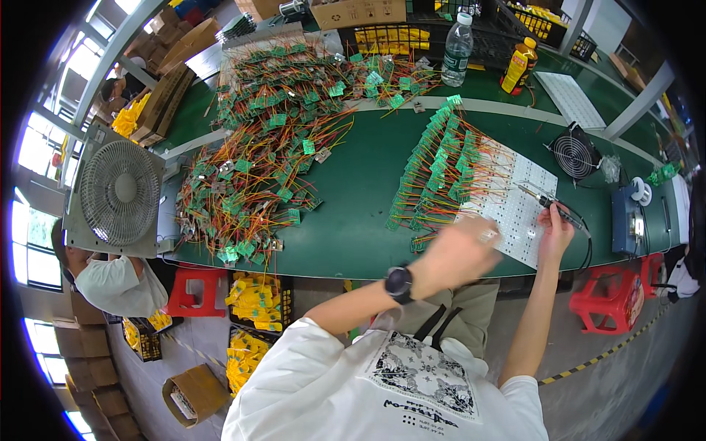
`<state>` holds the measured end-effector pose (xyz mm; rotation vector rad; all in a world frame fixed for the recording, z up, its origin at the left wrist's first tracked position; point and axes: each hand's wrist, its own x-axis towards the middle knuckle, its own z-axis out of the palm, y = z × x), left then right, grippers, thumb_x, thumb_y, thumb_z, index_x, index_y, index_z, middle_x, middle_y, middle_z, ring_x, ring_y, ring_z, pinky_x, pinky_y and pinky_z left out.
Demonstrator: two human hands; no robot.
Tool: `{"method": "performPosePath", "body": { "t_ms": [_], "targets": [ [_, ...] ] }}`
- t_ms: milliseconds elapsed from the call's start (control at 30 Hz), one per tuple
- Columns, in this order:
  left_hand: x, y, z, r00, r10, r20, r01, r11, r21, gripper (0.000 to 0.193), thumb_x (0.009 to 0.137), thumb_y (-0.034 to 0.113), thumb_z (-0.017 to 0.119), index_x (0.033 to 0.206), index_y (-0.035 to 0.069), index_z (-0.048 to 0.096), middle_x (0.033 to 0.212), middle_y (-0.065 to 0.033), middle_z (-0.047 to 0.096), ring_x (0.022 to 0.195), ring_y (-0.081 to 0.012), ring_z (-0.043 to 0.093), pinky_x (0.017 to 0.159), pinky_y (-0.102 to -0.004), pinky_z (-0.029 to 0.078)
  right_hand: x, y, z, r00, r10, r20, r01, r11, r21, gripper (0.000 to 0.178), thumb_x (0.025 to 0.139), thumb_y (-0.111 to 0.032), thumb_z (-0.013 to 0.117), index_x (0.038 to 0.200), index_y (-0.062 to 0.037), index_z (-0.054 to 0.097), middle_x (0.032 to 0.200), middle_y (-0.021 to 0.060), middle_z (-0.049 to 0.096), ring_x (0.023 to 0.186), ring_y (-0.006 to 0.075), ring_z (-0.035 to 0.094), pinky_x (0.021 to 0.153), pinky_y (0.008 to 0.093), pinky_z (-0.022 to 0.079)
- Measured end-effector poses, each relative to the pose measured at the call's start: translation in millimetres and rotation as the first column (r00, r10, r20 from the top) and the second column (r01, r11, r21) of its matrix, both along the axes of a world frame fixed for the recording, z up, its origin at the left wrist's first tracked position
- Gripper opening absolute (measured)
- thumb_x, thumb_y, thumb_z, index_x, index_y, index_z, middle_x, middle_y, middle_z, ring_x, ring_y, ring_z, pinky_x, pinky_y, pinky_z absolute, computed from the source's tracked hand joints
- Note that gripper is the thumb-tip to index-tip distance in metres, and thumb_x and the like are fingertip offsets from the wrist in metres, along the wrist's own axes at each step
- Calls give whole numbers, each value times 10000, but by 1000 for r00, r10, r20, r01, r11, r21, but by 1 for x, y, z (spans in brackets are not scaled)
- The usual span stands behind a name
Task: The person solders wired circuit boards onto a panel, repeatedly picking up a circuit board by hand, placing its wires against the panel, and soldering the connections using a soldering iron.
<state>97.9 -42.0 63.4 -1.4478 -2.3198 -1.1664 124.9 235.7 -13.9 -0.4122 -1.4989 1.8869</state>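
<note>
My right hand point(555, 237) is closed around a soldering iron point(560, 209) with a black handle and cable, its metal tip pointing left over a white panel point(519, 220) dotted with small holes or pads. Blurred by motion, my left hand point(457, 256) hovers at the panel's near left edge, a black watch point(399, 284) on its wrist. Whether its fingers hold anything cannot be made out. Along the panel's left side lie rows of small green circuit boards point(441, 163), their red and yellow wires point(491, 167) running onto the panel.
Wired circuit boards point(243, 187) are heaped at left, beside a grey fan point(121, 187). A water bottle point(457, 50) and a yellow-capped bottle point(519, 66) stand behind. At right are a black fan point(576, 153), a blue soldering station point(629, 220) and a red stool point(609, 300). Another person point(118, 283) sits at left.
</note>
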Motion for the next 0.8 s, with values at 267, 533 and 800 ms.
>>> {"method": "performPosePath", "body": {
  "t_ms": [267,533,800],
  "targets": [
    [-145,-173,-22,500,746,-440,-860,369,-351,306,842,269,706,964,24,568,995,-132,599,918,-313,634,672,-409,555,1,-1,2,999,-37,-36,33,993,-113,168,912,-104,667,1012,30,649,750,72,643,609,133,582,558,253,439],
    [-180,-222,-27,655,515,-553,-752,510,-417,180,937,216,581,930,38,556,892,-137,614,834,-318,657,645,-430,550,2,-1,1,1000,-9,12,10,994,-110,169,906,-115,679,1014,13,650,748,58,641,604,128,581,559,253,438],
    [-145,-202,23,659,605,446,-648,758,-72,267,1022,182,475,1141,-28,589,913,-117,665,750,-173,692,594,-299,556,4,0,0,1000,-1,7,2,996,-93,178,906,-126,673,1016,10,642,742,58,643,603,133,585,572,249,430]
  ]
}}
